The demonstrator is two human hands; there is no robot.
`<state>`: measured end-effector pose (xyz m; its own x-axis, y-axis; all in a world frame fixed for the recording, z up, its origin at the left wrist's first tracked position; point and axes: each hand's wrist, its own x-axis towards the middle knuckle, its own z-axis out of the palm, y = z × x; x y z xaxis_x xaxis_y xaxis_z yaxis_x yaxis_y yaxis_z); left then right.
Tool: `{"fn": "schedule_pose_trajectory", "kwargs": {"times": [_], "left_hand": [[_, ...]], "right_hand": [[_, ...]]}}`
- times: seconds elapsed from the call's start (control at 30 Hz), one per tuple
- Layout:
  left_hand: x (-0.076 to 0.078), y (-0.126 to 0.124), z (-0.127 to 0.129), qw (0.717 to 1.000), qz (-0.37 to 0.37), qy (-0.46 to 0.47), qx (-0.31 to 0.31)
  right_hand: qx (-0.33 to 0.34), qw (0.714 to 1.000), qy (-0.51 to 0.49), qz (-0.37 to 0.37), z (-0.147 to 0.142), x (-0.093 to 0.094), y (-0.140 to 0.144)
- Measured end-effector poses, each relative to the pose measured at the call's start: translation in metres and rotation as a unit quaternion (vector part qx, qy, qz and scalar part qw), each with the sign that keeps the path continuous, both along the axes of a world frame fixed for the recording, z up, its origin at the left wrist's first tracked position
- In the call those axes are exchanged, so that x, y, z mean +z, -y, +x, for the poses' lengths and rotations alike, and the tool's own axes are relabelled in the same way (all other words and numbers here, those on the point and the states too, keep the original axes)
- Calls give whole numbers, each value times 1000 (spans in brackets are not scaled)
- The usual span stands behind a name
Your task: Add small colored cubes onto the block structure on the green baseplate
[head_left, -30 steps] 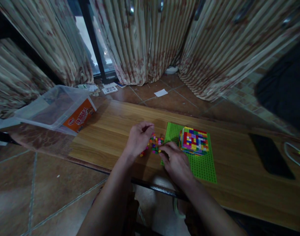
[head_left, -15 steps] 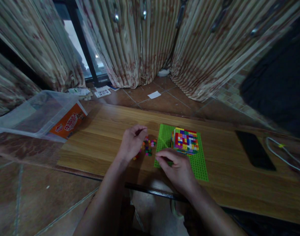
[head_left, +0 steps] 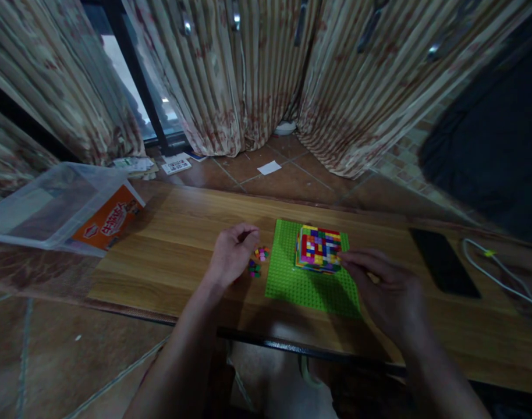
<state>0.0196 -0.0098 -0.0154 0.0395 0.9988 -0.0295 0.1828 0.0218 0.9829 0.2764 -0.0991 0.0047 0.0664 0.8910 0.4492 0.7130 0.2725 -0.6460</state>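
Two hands [head_left: 231,255] beside brick block [head_left: 319,249]

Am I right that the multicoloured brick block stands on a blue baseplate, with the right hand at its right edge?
Not quite: the head view shows the baseplate is green, not blue. The multicoloured brick block does stand on it, with the right hand at its right edge.

Multicoloured brick block [head_left: 319,249] upright on green baseplate [head_left: 309,285]; loose small bricks [head_left: 258,260], seemingly scattered, just left.

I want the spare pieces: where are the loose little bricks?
In the head view, the loose bricks lie on the wooden table, beside the left hand, just left of the green baseplate.
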Motion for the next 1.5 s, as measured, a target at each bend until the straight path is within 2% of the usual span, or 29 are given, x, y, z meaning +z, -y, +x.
{"fn": "schedule_pose_trajectory", "kwargs": {"times": [0.23,0.4,0.67,0.93,1.3,1.5], "left_hand": [[-5,-3,3,1000,12,-16,-3],[-4,-2,4,1000,7,-9,-7],[-2,-2,4,1000,-5,6,-6],[-3,-2,2,999,10,-29,-12],[-6,-1,0,999,17,-32,-20],[-4,0,1,999,20,-39,-25]], "right_hand": [[26,997,27,-60,6,-14,1],[24,998,25,-43,3,-20,-1],[9,999,39,-25,-2,-19,-3],[4,998,59,-6,0,-20,-5],[-3,998,62,-30,-3,-16,-3],[-15,996,80,-26,-4,-17,-5]]}}
